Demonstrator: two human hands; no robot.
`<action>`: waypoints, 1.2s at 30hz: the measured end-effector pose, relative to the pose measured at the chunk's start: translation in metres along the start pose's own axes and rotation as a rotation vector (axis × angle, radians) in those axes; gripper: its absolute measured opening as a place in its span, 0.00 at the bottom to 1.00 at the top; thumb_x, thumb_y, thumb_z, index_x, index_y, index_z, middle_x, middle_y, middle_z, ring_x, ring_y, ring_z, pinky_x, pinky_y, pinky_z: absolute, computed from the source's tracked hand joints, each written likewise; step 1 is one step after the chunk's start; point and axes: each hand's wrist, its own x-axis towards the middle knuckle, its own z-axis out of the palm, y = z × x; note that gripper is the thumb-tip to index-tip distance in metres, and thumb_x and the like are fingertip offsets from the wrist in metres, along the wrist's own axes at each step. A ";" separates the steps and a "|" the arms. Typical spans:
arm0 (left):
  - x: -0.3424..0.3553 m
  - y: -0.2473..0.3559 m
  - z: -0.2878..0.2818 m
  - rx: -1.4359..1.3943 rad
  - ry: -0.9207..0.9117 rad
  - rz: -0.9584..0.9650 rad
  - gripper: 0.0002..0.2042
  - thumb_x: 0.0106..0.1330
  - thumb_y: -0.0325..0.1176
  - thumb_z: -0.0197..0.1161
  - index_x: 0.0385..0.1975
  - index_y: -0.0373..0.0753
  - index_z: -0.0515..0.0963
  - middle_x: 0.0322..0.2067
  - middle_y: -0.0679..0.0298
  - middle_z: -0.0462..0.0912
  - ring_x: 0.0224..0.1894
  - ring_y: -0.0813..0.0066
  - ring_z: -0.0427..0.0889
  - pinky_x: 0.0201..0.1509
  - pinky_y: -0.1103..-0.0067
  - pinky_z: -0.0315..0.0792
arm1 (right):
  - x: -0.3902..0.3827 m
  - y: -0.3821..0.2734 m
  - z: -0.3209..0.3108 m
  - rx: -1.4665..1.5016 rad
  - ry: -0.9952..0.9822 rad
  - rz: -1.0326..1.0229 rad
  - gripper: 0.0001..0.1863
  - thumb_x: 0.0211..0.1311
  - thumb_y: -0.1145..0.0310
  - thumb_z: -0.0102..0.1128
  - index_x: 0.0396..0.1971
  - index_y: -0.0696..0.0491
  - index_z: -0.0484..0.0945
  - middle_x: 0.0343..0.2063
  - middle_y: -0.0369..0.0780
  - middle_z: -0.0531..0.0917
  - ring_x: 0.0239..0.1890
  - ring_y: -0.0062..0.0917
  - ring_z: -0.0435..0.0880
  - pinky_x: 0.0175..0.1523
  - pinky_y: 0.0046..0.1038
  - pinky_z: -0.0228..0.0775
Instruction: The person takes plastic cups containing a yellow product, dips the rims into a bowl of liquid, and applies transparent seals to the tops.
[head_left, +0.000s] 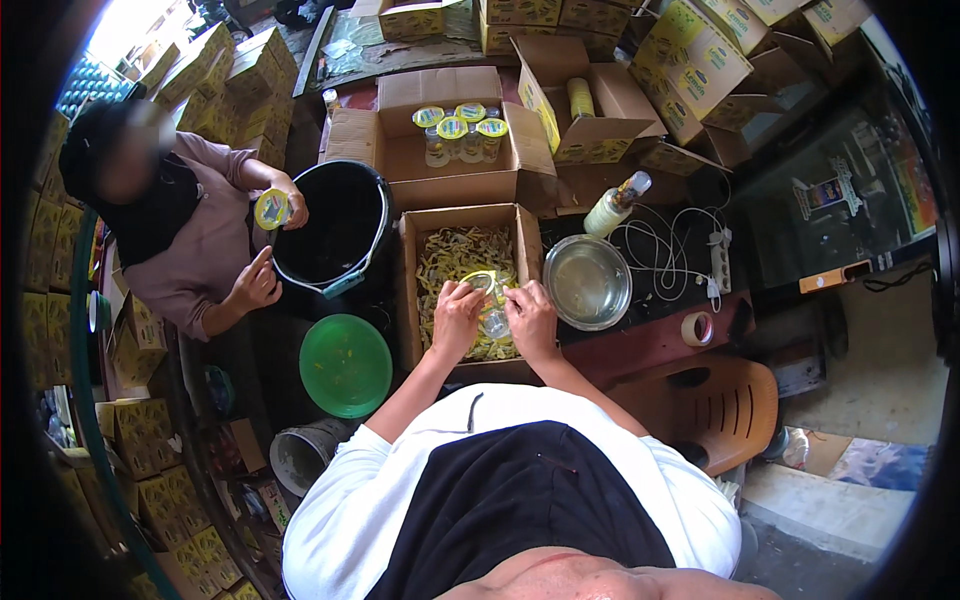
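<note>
Between my two hands is a clear plastic cup with a yellow-green printed top, tilted over an open cardboard box. My left hand is closed at the left side of the cup's rim. On the opposite side, my right hand pinches at the rim; whether it grips the cup or its top film is too small to tell. Thin yellowish scraps fill the box below. A metal bowl of clear liquid stands right of it, beside a bottle.
Left are a black bucket and green basin. Behind, a carton holds several lidded cups; another open carton adjoins it. A person at left holds a similar cup. White cables and tape lie right.
</note>
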 end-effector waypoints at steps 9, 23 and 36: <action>-0.012 -0.004 -0.001 -0.014 -0.037 0.044 0.06 0.55 0.22 0.64 0.33 0.35 0.82 0.29 0.58 0.79 0.35 0.57 0.75 0.40 0.68 0.71 | 0.013 0.015 0.029 0.006 -0.090 0.110 0.06 0.52 0.74 0.63 0.31 0.55 0.82 0.32 0.44 0.79 0.36 0.38 0.82 0.41 0.36 0.75; -0.005 -0.047 -0.001 -0.879 0.003 -0.672 0.11 0.70 0.38 0.59 0.37 0.36 0.81 0.32 0.70 0.80 0.35 0.82 0.74 0.42 0.81 0.66 | -0.008 0.200 0.013 -0.047 0.101 0.505 0.07 0.49 0.77 0.66 0.31 0.53 0.80 0.30 0.43 0.80 0.35 0.38 0.81 0.42 0.37 0.73; 0.004 -0.054 0.012 -1.353 0.146 -1.120 0.10 0.74 0.43 0.51 0.42 0.45 0.73 0.33 0.71 0.78 0.34 0.82 0.76 0.38 0.79 0.71 | -0.007 0.149 -0.020 -0.210 0.047 0.338 0.11 0.53 0.78 0.61 0.37 0.52 0.80 0.35 0.44 0.78 0.43 0.41 0.78 0.49 0.40 0.70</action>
